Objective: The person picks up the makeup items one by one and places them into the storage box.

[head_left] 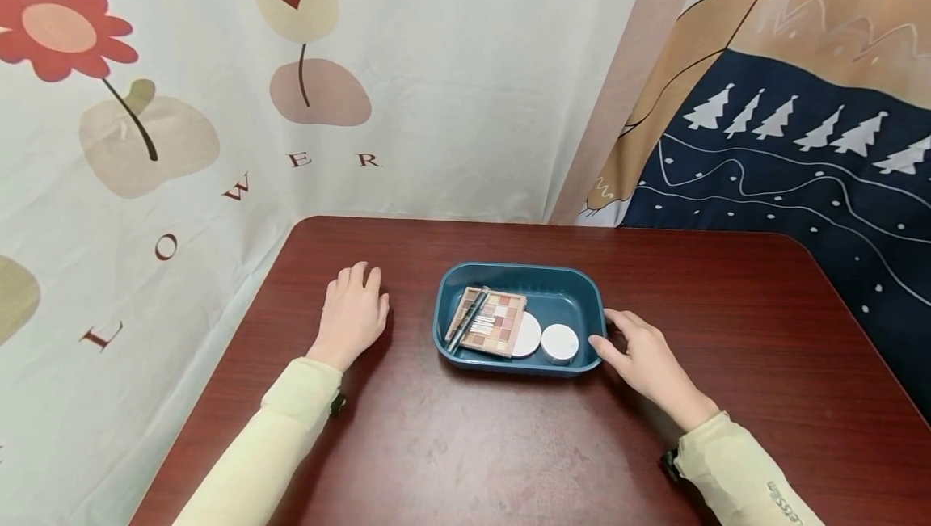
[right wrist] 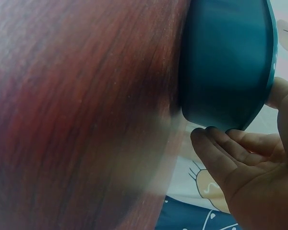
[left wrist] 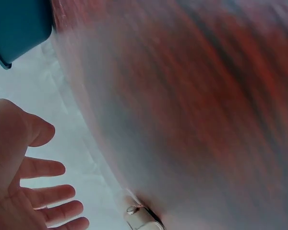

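Note:
A dark blue tray [head_left: 519, 267] sits on the table and holds an eyeshadow palette [head_left: 505, 308], a dark slim pen-like tube [head_left: 468, 320] lying across it, a round white flat item [head_left: 527, 335] partly under the palette, and a small round white-lidded jar [head_left: 560, 343]. My right hand [head_left: 647, 360] is at the tray's right end, its thumb by the rim and its fingertips [right wrist: 199, 136] right at the outer wall. Left of the tray, apart from it, my left hand [head_left: 351, 312] is over the table with loosely spread fingers and nothing in it.
The reddish-brown wooden table [head_left: 451, 445] has rounded far corners. Behind it hangs a white curtain [head_left: 465, 65] with flower prints, and at the right a dark blue printed cloth [head_left: 771, 162]. In the left wrist view, a metal clip [left wrist: 143, 218] shows at the table edge.

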Available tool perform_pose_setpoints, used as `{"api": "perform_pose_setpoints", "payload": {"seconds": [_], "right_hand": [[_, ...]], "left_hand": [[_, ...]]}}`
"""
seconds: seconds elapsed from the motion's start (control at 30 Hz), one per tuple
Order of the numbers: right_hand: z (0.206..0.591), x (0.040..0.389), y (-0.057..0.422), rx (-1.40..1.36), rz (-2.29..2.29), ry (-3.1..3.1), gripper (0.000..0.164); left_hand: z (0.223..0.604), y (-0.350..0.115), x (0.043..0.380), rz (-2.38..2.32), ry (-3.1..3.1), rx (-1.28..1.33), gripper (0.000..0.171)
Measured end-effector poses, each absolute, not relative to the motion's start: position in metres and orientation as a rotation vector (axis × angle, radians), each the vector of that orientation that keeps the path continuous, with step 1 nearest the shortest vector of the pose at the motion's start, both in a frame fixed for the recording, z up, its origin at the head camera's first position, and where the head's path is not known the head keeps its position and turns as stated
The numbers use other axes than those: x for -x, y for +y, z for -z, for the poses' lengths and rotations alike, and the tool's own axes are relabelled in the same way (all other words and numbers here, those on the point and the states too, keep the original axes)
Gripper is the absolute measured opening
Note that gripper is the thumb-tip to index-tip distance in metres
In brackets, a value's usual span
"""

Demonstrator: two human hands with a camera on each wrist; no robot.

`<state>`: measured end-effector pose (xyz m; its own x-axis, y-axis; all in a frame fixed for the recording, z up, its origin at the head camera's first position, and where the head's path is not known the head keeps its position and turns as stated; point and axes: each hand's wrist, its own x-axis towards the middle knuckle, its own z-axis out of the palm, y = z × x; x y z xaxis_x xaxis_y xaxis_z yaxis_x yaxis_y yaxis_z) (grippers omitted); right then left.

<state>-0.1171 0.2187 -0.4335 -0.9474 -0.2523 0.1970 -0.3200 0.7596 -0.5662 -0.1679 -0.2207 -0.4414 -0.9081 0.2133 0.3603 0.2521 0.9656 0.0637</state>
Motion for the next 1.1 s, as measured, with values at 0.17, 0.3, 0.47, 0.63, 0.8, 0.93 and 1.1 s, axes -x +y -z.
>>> {"api": "perform_pose_setpoints", "payload": {"seconds": [0.17, 0.3, 0.47, 0.63, 0.8, 0.93, 1.1], "right_hand": [[0.434, 0.118, 0.219, -0.459, -0.955, -2.842, 0.048], [0.435, 0.118, 0.219, -0.458, -0.956, -2.841, 0.048], [0.435, 0.117, 0.219, -0.459, -0.958, -2.838, 0.048], [0.436, 0.118, 0.22, -0.46, -0.957, -2.836, 0.048], [0.436, 0.118, 0.22, -0.461, -0.956, -2.834, 0.048], [0.437, 0.118, 0.22, -0.462, -0.954, -2.832, 0.048], [0.437, 0.119, 0.22, -0.464, -0.955, -2.825, 0.047]], "left_hand": [[0.442, -0.225, 0.168, 0.13, -2.795, 0.277, 0.04], [0.442, -0.228, 0.167, 0.124, -2.826, 0.236, 0.04], [0.441, -0.23, 0.167, 0.133, -2.848, 0.202, 0.042], [0.442, -0.232, 0.168, 0.127, -2.848, 0.171, 0.041], [0.443, -0.234, 0.168, 0.147, -2.849, 0.147, 0.038], [0.444, -0.236, 0.169, 0.176, -2.87, 0.132, 0.031], [0.444, -0.238, 0.169, 0.179, -2.916, 0.107, 0.033]]}}
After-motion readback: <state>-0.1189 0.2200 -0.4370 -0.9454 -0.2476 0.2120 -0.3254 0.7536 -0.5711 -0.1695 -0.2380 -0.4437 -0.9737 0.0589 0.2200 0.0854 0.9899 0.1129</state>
